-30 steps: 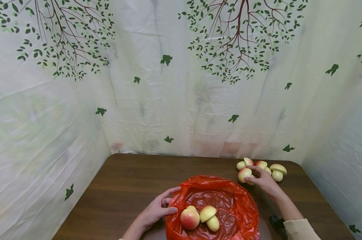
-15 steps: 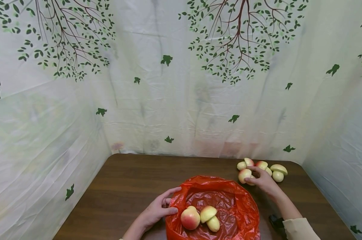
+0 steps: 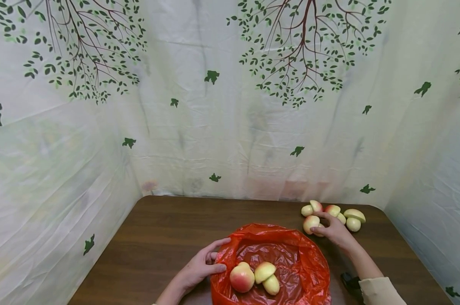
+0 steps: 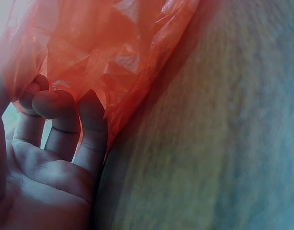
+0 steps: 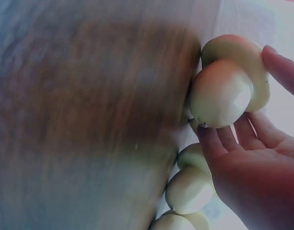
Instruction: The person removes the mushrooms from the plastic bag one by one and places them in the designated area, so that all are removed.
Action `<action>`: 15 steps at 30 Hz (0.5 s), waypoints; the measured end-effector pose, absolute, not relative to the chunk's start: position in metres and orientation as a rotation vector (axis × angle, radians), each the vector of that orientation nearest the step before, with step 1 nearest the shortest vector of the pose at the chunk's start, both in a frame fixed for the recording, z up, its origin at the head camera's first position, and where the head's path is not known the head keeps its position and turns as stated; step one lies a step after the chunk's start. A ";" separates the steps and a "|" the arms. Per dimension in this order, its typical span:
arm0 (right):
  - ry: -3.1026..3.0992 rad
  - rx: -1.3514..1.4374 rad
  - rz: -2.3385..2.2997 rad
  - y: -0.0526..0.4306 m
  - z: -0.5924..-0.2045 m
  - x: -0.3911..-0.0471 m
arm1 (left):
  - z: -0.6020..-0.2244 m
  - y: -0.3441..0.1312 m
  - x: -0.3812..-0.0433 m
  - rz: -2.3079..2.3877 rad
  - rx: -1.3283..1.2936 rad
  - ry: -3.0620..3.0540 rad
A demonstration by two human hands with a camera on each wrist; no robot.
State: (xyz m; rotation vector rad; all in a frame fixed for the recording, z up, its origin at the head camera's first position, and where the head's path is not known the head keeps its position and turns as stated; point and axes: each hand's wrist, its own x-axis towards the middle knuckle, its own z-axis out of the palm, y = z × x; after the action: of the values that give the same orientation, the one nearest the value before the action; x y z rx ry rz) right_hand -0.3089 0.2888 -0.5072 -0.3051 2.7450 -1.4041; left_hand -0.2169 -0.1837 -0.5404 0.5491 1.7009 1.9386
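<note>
A red plastic bag (image 3: 316,259) lies wide open on the table, with two toy mushrooms inside: one with a red-yellow cap (image 3: 242,278) and one yellowish mushroom (image 3: 265,272) beside it. My left hand (image 3: 194,267) holds the bag's left rim, thumb on the near side; in the left wrist view curled fingers (image 4: 63,108) catch the thin plastic (image 4: 118,52). Further back on the right, my right hand (image 3: 338,233) grips a toy mushroom (image 3: 311,223) between thumb and fingers. The right wrist view shows that mushroom's round pale stem (image 5: 222,96) facing the camera, the cap partly behind it.
More mushrooms stand around the right hand: one behind it (image 3: 316,206), one partly hidden by the fingers (image 3: 332,209) and one to the right (image 3: 353,219). A black object (image 3: 351,281) sits by the right sleeve. Printed curtains surround the brown table (image 3: 168,228).
</note>
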 end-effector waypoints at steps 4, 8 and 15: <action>2.736 -0.305 -1.410 0.289 -0.507 -0.309 | -0.540 -0.184 -0.217 1.942 0.559 1.693; 2.699 -0.288 -1.441 0.288 -0.506 -0.308 | -0.540 -0.184 -0.217 1.942 0.565 1.693; 2.679 -0.279 -1.475 0.289 -0.505 -0.307 | -0.540 -0.184 -0.217 1.942 0.573 1.693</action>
State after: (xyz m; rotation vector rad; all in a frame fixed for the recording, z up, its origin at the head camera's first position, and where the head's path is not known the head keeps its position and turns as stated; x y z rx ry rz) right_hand -0.3073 0.2886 -0.5052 -0.2789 2.6788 -1.4750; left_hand -0.2167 -0.1838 -0.5403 0.5732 1.6926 1.9422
